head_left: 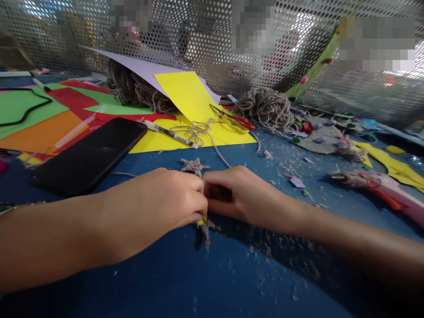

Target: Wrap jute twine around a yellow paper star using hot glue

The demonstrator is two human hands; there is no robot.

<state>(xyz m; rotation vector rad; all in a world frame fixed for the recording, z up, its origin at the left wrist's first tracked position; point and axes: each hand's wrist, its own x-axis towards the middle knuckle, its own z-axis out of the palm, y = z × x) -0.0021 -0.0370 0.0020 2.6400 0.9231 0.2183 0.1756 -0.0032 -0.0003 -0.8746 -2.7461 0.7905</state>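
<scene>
While the left hand (pixel 175 194) clamps the yarn-wrapped piece (pixel 205 228), right hand (pixel 236 194) alongside, hold unclear, it looks light, bendy: best pinched mid-body.

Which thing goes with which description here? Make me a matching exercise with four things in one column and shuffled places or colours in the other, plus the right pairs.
Things
1. phone
2. glue gun
3. small star
4. marker pen

Descriptions
A. mostly over yellow paper
B. pink, at the right edge of view
C. grey, just beyond the left hand and right hand
D. black, lying at the left

Pairs: 1-D, 2-B, 3-C, 4-A
</scene>
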